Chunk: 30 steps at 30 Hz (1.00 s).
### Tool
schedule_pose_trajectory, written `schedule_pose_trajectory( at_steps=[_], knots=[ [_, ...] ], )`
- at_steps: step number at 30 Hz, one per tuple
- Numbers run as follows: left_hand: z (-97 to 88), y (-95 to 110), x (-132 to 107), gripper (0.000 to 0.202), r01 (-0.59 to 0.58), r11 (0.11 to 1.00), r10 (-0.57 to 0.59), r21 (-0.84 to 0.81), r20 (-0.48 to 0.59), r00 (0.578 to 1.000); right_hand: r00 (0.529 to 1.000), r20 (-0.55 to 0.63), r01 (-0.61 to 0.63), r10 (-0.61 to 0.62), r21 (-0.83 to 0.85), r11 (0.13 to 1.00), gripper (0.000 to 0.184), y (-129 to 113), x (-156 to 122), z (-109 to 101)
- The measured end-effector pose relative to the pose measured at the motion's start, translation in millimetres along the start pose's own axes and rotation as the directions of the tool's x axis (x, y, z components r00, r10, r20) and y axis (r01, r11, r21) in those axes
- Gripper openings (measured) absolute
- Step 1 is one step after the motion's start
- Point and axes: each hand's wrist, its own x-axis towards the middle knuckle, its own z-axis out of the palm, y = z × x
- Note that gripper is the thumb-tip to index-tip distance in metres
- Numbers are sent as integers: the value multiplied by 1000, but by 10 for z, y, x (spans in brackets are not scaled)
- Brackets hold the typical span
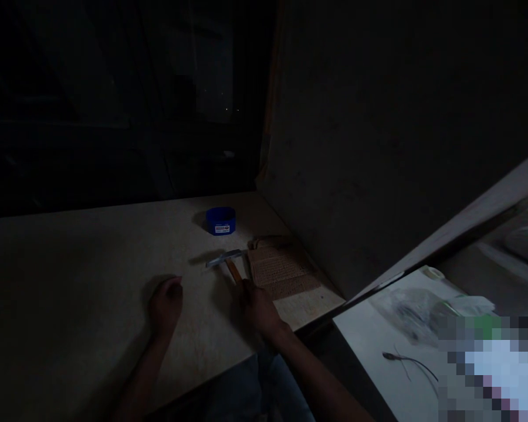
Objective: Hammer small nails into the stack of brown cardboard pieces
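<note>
The scene is very dark. My right hand (257, 308) is closed around the wooden handle of a hammer (227, 262), whose metal head points left just above the pale board (92, 275). My left hand (166, 305) rests on the board with its fingers curled in; whether anything is in them is too dark to see. A small round blue tin (220, 221) stands farther back on the board. A woven knitted glove or cloth (279, 269) lies right of the hammer.
A large dark panel (378, 146) leans upright at the right of the board. A white surface (391, 351) at lower right carries a plastic bag, a thin wire and a roll of tape (432, 272). Darkness fills the background.
</note>
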Motion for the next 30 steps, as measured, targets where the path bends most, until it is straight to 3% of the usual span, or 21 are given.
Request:
schedule_pose_trajectory(
  at_steps=[13, 30],
  knots=[
    [82, 91, -2, 23, -44, 995, 45, 90, -16, 999, 987, -71, -146, 142, -58, 988, 29, -19, 589, 276],
    [99, 171, 22, 18, 18, 983, -10, 184, -45, 999, 974, -107, -214, 198, -161, 963, 33, -103, 613, 245]
  ],
)
